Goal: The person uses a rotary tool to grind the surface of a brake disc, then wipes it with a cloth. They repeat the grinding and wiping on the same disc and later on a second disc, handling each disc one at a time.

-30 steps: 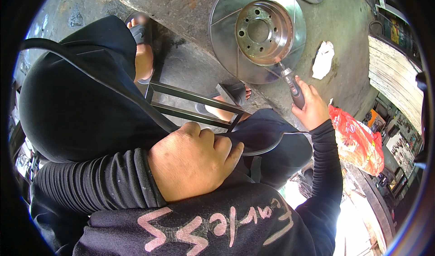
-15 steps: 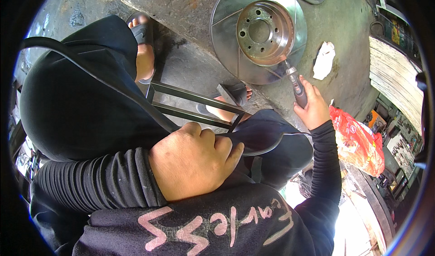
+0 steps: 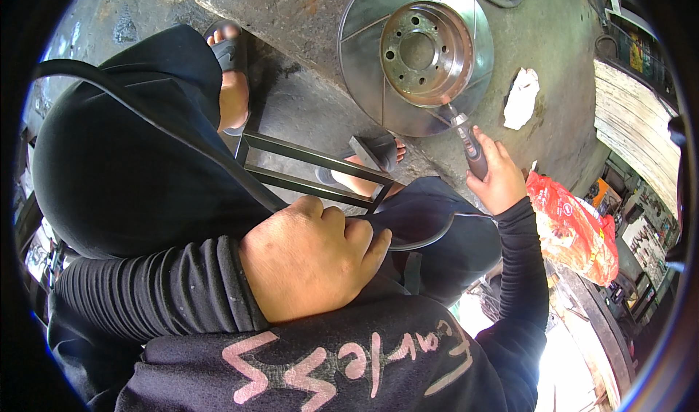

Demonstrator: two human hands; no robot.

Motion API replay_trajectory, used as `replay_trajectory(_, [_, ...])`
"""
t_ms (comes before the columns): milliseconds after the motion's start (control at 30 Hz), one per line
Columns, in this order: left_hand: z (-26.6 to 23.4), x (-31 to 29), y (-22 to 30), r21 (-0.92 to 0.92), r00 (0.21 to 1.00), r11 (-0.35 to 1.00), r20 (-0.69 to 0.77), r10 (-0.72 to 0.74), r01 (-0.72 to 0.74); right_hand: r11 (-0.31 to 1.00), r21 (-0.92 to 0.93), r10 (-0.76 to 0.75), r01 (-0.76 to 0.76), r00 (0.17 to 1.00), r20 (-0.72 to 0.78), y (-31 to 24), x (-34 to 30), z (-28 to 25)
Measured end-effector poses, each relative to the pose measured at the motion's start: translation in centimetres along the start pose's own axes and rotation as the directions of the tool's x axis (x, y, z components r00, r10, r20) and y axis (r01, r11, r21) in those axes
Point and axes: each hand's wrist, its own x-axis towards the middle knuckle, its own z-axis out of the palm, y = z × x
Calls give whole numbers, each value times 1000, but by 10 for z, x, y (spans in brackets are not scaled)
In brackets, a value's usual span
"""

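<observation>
My right hand is wrapped around a slim grey rotary tool. The tool's thin tip sits at the lower right edge of the raised hub of a slotted metal brake disc; whether it touches is too small to tell. The disc lies face up, and its hub has a ring of holes. Near me, my left hand is curled closed over a thick black cable-like length that arcs in from the far left. A thinner curved line shows between that hand and my right wrist.
A low black metal frame stands between my sandalled feet. Right of the disc lies a crumpled white cloth or paper. A red plastic bag rests beside my right forearm. A dark hose curves along the floor behind the disc.
My right hand has shifted slightly left, and the tool's tip has slid left and a little nearer along the hub's lower edge. My left hand stays put.
</observation>
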Motion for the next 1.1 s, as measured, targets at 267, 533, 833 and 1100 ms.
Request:
replay_trajectory(267, [5,0,1,-1,999,1000,-34,-14,13,993,63,92,-95,994,54,-6,3,-5])
replay_trajectory(533, [3,-1,1,38,1000,999,-19,-4,5,985,100,134,-138,990,46,-4,2,-3])
replay_trajectory(833, [4,-1,0,37,999,999,-37,3,-1,987,104,123,-126,992,30,-7,0,5])
replay_trajectory(1100, [1,-2,1,43,1000,999,-14,8,-7,998,42,37,-36,999,-21,-8,-3,11])
